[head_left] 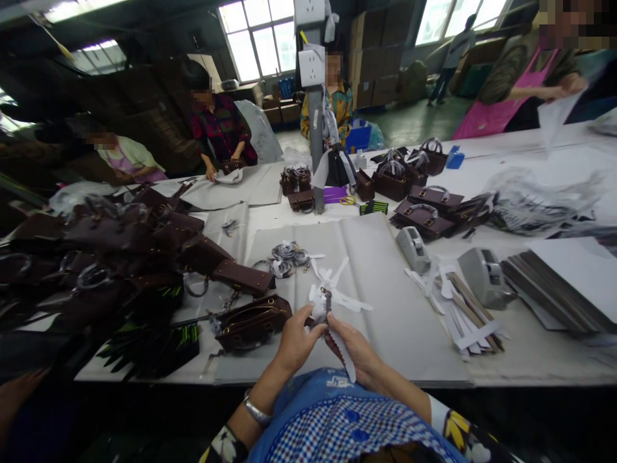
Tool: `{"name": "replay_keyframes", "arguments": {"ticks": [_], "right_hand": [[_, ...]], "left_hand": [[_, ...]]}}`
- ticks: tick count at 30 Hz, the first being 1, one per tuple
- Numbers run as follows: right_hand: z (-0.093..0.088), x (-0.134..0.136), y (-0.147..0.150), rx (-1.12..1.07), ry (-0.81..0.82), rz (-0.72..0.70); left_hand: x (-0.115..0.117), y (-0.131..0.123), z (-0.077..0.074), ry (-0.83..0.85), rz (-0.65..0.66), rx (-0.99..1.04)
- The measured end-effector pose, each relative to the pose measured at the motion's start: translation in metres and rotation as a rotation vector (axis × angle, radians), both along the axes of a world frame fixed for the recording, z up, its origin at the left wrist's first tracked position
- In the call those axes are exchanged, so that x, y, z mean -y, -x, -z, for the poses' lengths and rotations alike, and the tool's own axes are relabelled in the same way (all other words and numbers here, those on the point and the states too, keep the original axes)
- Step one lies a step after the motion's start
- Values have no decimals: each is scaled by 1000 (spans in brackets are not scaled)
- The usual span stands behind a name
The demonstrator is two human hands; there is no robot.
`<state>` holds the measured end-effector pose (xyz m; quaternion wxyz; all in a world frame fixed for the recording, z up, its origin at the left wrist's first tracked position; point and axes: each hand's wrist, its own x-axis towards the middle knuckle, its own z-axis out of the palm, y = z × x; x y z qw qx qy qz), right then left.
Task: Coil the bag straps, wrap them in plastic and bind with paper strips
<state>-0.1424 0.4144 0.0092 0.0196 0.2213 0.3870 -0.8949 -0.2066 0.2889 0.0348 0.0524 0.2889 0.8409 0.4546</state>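
Close in front of my apron, my left hand (299, 339) and my right hand (355, 347) are closed on a narrow dark brown strap (332, 344). A small metal buckle shows at its upper end, and a white strip lies along its lower part. My fingers hide much of the strap. Just beyond the fingertips, several white paper strips (340, 283) lie on the grey sheet. To the left of my left hand sits a brown handbag (255, 323) with its zip top open. Bundles of plastic-wrapped straps (289, 254) lie farther back.
A heap of brown handbags (116, 231) covers the table's left side. Two grey tape dispensers (484, 276), cardboard strips (465, 308) and a stack of sheets (559, 283) are on the right. A post (317, 128) rises at the far edge. Several people work around the table.
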Motion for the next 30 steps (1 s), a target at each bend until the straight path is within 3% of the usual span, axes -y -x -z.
{"name": "replay_keyframes", "arguments": {"ticks": [4, 8, 13, 17, 22, 26, 30], "right_hand": [[2, -1, -9, 30, -44, -107], [-4, -13, -27, 63, -41, -299], [-6, -29, -42, 6, -303, -471], [-7, -36, -47, -82, -591, -492], [-16, -44, -56, -209, -1212, -516], [-15, -50, -56, -445, -1283, -463], [-8, -53, -50, -592, -1271, -445]], "left_hand": [[15, -8, -6, 56, -12, -1], [27, -16, -11, 104, 11, 125], [29, -25, 1, 72, 82, 274], [27, -24, 11, 79, 138, 325], [22, -8, 17, 164, 255, 459], [14, 5, 15, 169, 431, 593], [7, 8, 12, 286, 446, 482]]}}
